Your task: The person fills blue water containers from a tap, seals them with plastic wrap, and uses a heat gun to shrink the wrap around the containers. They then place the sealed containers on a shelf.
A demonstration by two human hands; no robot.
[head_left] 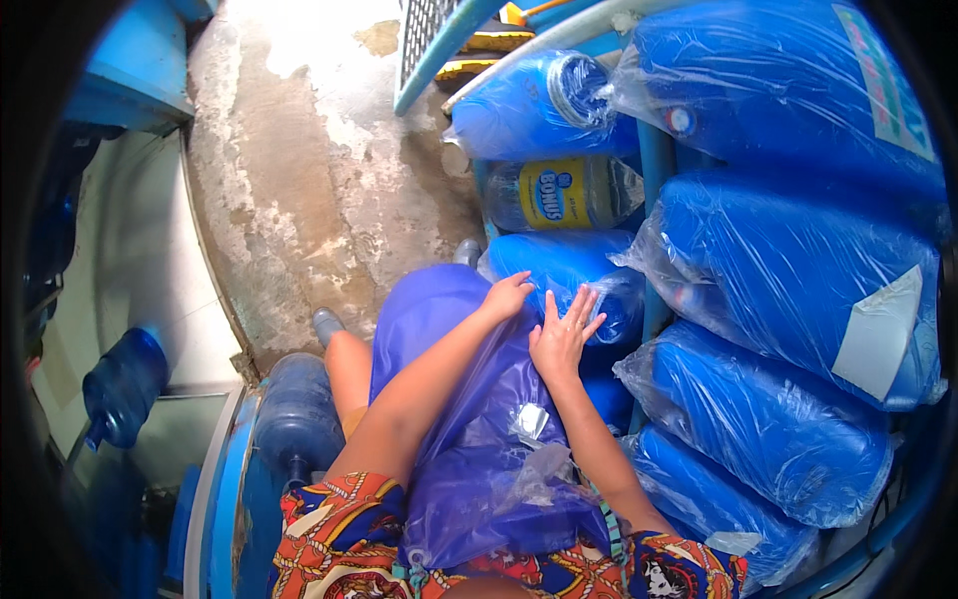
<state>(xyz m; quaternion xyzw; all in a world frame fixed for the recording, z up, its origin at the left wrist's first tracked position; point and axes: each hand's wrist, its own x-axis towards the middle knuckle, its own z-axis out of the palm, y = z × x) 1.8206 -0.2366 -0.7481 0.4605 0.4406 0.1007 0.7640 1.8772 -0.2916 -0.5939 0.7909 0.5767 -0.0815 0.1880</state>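
My right hand (566, 334) is open, fingers spread, over the near end of a blue plastic-wrapped container (564, 255). Just left of it, my left hand (509, 297) has its fingers curled together beside the same container. Whether anything thin is pinched in them is hidden. A shiny purple apron (449, 429) covers my front and lap, passing under both forearms. A small silvery piece (530, 421) and a scrap of clear plastic film (549, 474) lie on the apron.
Large blue wrapped containers (788, 270) fill a blue rack on the right. A clear bottle with a yellow label (564, 195) lies beyond my hands. Dark boots (484, 50) stand at the back. Left are a blue water jug (297, 409), another jug (125, 384) and worn concrete floor (309, 180).
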